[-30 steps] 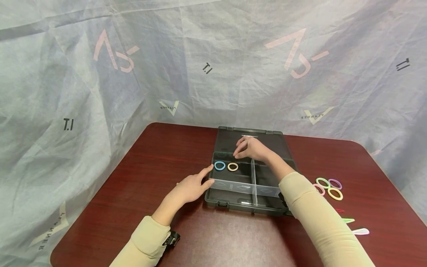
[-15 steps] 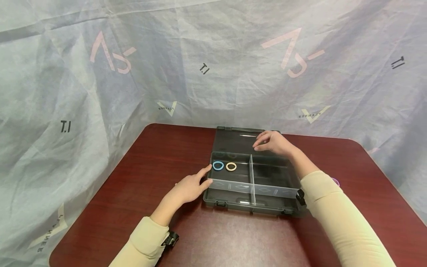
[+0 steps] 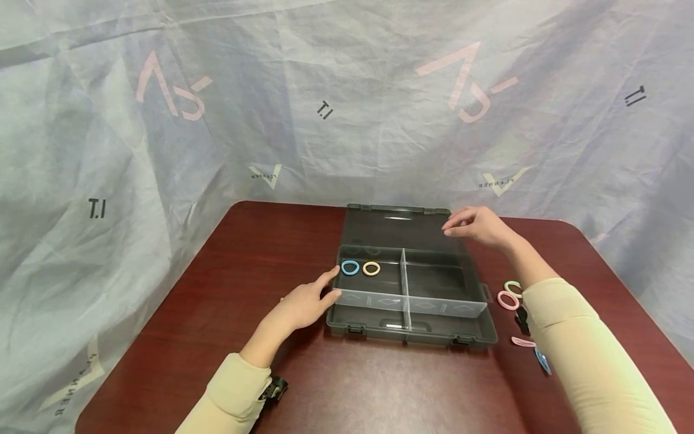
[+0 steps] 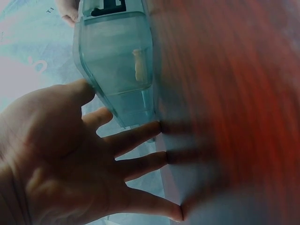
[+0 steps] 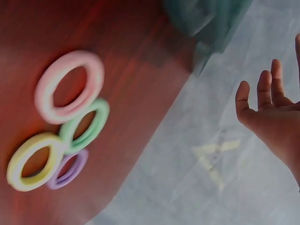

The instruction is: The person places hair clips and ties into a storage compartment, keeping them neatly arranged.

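On the table (image 3: 423,386): one grey box (image 3: 428,339), see-through, lid (image 3: 398,232) laid back; clear dividers (image 3: 368,298) part its inside. Far left compartment (image 3: 379,284): blue ring (image 3: 350,275) and cream ring (image 3: 371,275), side by side, slightly apart. Right of the box: pink ring (image 5: 43,93), green ring (image 5: 99,122), yellow ring (image 5: 15,168), purple ring (image 5: 80,168), clustered; pink clip (image 3: 523,342) and blue clip (image 3: 542,361), nearer me. My left hand (image 3: 305,303): fingers spread, touching the box's left side, grasping nothing. My right hand (image 3: 482,228): raised beside the lid's right edge, fingers loosely bent, thumb near them, holding nothing.
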